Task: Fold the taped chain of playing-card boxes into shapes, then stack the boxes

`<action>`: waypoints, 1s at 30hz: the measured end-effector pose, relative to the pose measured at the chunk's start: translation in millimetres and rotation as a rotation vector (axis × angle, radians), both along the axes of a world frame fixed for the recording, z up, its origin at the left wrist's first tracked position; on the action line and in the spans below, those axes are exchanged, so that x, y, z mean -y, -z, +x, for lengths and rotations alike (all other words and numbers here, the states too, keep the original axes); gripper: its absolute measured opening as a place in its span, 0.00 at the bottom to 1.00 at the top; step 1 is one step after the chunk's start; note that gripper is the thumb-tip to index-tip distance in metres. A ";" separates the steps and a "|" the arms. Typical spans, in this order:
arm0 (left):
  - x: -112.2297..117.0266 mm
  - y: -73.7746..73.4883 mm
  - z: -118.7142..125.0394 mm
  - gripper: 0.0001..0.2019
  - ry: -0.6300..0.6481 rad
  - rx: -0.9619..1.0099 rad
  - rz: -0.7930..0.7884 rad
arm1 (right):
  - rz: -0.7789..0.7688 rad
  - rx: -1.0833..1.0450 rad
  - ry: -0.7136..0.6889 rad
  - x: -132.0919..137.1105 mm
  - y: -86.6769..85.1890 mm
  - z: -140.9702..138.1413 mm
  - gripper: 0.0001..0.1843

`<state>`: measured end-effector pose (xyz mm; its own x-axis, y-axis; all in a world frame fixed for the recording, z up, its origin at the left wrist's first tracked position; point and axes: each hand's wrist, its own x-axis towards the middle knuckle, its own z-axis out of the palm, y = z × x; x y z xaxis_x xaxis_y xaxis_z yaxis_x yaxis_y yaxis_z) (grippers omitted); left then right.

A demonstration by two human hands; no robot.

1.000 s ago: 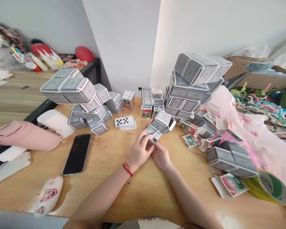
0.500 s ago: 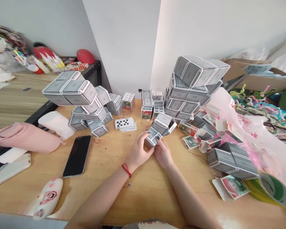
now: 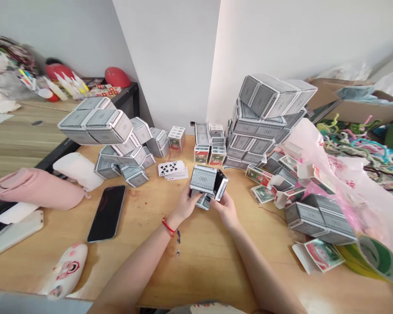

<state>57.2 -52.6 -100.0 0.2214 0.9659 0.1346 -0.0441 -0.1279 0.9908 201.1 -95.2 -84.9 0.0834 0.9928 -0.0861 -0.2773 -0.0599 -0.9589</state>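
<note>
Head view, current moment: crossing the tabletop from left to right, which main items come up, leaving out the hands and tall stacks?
Pink pouch → black phone → loose playing cards → held patterned box piece → open card box → yellow-green roll.

- Wall [image 3: 170, 56]: plain, pale grey, upright edges; brighter at right.
- Table [image 3: 203, 266]: light brown wood, front.
- Side table [image 3: 6, 137]: striped wood grain, black frame; left.
- Light: soft, even.

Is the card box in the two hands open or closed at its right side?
Open: on its right side, near the right hand, the card box shows a dark hollow.
</note>
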 end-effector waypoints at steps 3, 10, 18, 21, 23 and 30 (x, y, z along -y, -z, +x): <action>-1.1 -0.8 -0.5 0.13 0.006 0.018 -0.008 | -0.007 0.017 -0.031 0.2 -0.5 5.3 0.21; -3.4 1.2 -0.4 0.14 0.000 0.055 -0.013 | -0.018 -0.007 -0.086 -1.8 14.3 16.0 0.24; -11.7 0.2 -7.2 0.22 -0.022 0.126 -0.141 | -0.116 -0.045 -0.065 -2.2 21.5 23.7 0.23; -11.3 -1.8 -7.8 0.22 -0.004 0.104 -0.162 | -0.132 -0.021 -0.046 -0.3 26.6 23.6 0.22; -10.3 -1.6 -6.9 0.22 -0.007 0.090 -0.159 | -0.134 -0.018 -0.036 1.4 29.0 21.8 0.23; -11.1 6.1 -4.6 0.23 -0.108 0.189 -0.188 | -0.078 -0.068 -0.160 4.8 17.3 9.9 0.32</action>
